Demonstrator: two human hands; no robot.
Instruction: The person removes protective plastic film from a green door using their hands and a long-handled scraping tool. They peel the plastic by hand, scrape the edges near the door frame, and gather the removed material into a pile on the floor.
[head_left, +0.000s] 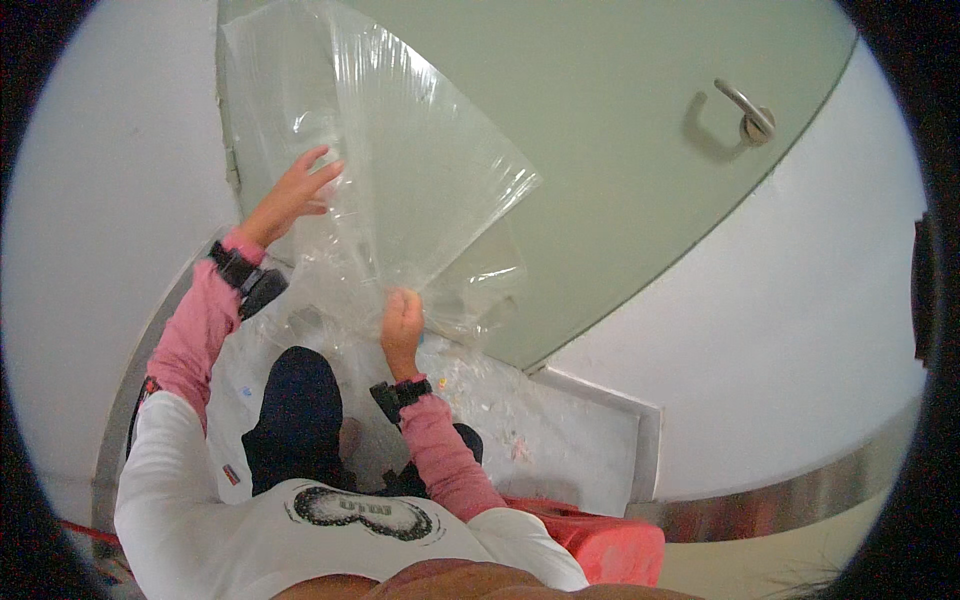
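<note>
A large sheet of clear plastic film (435, 165), creased and glossy, spreads up and away from me in front of a pale green door. Its gathered lower part is pinched in my right hand (403, 319), whose fingers are closed around it. My left hand (300, 187) lies at the film's left part with fingers apart, touching or just over it; no grip shows. Crumpled folds of the film hang between the two hands and over my knees' far side. Both forearms are in pink sleeves with black straps at the wrists.
The green door (600, 187) has a metal lever handle (750, 120) at the upper right. White walls (787, 322) stand on both sides, with a grey baseboard (600, 394). Small scraps lie on the pale floor (555, 450). A red plastic object (615, 544) is beside me at the lower right.
</note>
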